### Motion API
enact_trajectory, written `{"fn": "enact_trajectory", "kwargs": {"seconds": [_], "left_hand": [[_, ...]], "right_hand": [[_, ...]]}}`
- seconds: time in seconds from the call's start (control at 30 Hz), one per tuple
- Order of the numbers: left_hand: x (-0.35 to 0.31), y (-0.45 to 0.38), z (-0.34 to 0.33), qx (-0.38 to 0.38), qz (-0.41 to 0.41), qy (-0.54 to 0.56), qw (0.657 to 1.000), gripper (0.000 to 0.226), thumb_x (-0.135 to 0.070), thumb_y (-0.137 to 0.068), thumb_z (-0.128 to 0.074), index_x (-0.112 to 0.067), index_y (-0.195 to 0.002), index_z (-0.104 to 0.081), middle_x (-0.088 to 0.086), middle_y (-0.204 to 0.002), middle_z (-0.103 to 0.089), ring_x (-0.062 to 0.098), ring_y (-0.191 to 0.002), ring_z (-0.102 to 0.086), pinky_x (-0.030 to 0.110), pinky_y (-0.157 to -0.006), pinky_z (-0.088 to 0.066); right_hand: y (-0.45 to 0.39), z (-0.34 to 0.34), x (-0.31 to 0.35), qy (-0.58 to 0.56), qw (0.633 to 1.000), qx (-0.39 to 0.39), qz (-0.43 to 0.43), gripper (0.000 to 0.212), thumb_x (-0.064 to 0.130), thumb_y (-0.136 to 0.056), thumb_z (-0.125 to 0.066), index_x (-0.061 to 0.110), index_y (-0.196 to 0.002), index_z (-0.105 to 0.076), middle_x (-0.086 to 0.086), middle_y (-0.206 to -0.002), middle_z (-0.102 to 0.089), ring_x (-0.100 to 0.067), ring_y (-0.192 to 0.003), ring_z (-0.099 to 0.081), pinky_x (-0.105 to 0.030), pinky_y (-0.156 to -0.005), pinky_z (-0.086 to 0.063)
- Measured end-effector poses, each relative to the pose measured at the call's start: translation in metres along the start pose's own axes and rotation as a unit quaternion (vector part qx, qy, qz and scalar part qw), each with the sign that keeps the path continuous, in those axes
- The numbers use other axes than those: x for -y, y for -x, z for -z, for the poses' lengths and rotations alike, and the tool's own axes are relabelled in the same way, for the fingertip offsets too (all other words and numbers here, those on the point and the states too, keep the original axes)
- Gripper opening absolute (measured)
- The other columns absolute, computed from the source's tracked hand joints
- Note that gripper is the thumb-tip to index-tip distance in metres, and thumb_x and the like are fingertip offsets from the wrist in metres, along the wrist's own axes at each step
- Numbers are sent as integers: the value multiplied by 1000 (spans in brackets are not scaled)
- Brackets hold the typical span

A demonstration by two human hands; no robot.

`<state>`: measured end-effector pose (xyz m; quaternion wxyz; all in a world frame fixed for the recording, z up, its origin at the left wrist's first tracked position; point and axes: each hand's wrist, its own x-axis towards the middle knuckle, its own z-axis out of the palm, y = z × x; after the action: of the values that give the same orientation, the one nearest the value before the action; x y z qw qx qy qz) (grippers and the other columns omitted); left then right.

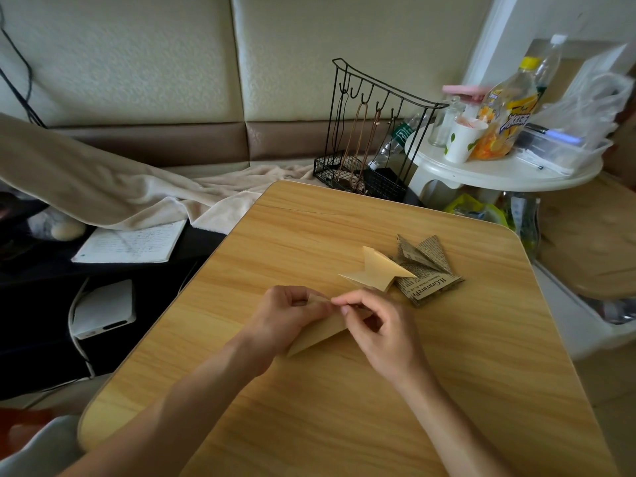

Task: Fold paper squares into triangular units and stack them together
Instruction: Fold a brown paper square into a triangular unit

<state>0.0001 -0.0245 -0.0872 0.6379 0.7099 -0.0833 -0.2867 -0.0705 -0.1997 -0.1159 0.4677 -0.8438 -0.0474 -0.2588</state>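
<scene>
A tan folded paper piece (318,333) lies on the wooden table (447,373), its long point aimed toward the near left. My left hand (285,315) pinches its upper edge from the left. My right hand (375,325) pinches the same edge from the right, fingertips nearly touching the left ones. Just beyond my hands sits a finished tan folded unit (377,268). It overlaps a small pile of newsprint-patterned folded units (426,266) to its right.
A black wire rack (371,139) stands past the table's far edge. A round white side table (509,166) at the right holds bottles, a cup and a plastic box. A beige blanket (137,187), a notebook (130,242) and a white device (103,308) lie at the left.
</scene>
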Motion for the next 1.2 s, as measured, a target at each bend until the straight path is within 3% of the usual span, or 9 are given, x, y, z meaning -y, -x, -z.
{"fn": "enact_trajectory", "kwargs": {"seconds": [0.07, 0.2, 0.37, 0.6, 0.73, 0.87, 1.0, 1.1, 1.2], "left_hand": [[0, 0, 1, -1, 6, 7, 1000, 12, -22, -89, -78, -12, -95, -80, 14, -95, -78, 32, -93, -75, 45, -83, -61], [-1, 0, 3, 19, 2, 11, 1000, 14, -21, -91, -76, -10, -99, -80, 14, -97, -78, 30, -92, -75, 46, -85, -60], [0, 1, 3, 28, -8, 12, 1000, 21, -25, -94, -73, -7, -103, -78, 17, -100, -78, 29, -93, -74, 47, -88, -59], [-3, 0, 1, -1, 16, -19, 1000, 28, -41, -94, -70, -15, -92, -81, 10, -92, -78, 18, -81, -71, 33, -72, -55], [-1, -1, -1, -28, 0, -46, 999, 22, -35, -95, -70, -18, -91, -82, 3, -88, -79, 15, -81, -73, 29, -68, -57], [2, 0, -3, -23, -39, -61, 997, 21, -34, -96, -70, -18, -91, -80, 5, -86, -79, 14, -76, -71, 31, -67, -56], [3, 2, -4, 6, -89, -83, 993, 18, -33, -98, -68, -21, -90, -79, 0, -77, -72, 16, -69, -57, 34, -63, -45], [2, 2, -4, 14, -113, -90, 989, 19, -34, -98, -67, -22, -89, -79, 8, -75, -67, 20, -70, -50, 38, -64, -39], [0, 3, -3, 6, -131, -99, 986, 19, -33, -98, -67, -20, -90, -78, 20, -85, -72, 20, -71, -54, 37, -65, -43]], "right_hand": [[1, 0, 0, 12, 1000, -1, 7, 24, -4, -89, -70, 16, -98, -79, 7, -91, -74, -15, -89, -70, -38, -74, -55], [2, -2, -2, 28, 999, -4, 15, 23, -3, -90, -70, 16, -99, -79, 3, -90, -72, -17, -86, -69, -43, -69, -54], [3, -3, -3, 46, 998, -15, 41, 17, 2, -90, -69, 16, -95, -77, 6, -89, -69, -13, -80, -67, -39, -65, -53], [2, -3, -3, 63, 996, -9, 64, 19, 0, -90, -69, 16, -96, -76, 6, -90, -67, -12, -77, -65, -35, -60, -52], [3, -4, -2, 24, 1000, -8, 4, 16, 7, -91, -68, 18, -100, -74, 9, -92, -70, -14, -83, -68, -34, -68, -54], [1, -2, 0, -58, 993, -20, -102, 15, 28, -96, -60, 18, -93, -72, 9, -78, -68, -3, -69, -60, -18, -63, -44], [-2, 1, -1, -75, 989, -4, -127, 34, 36, -97, -53, 11, -80, -69, 4, -74, -68, -12, -74, -64, -35, -71, -50], [-2, 0, 1, -92, 988, 11, -127, 41, 40, -92, -55, 3, -76, -62, -21, -69, -53, -39, -66, -51, -56, -59, -48], [-2, 2, 2, -97, 988, 14, -117, 35, 39, -90, -57, 9, -74, -62, -18, -64, -47, -39, -62, -48, -56, -57, -43]]}}
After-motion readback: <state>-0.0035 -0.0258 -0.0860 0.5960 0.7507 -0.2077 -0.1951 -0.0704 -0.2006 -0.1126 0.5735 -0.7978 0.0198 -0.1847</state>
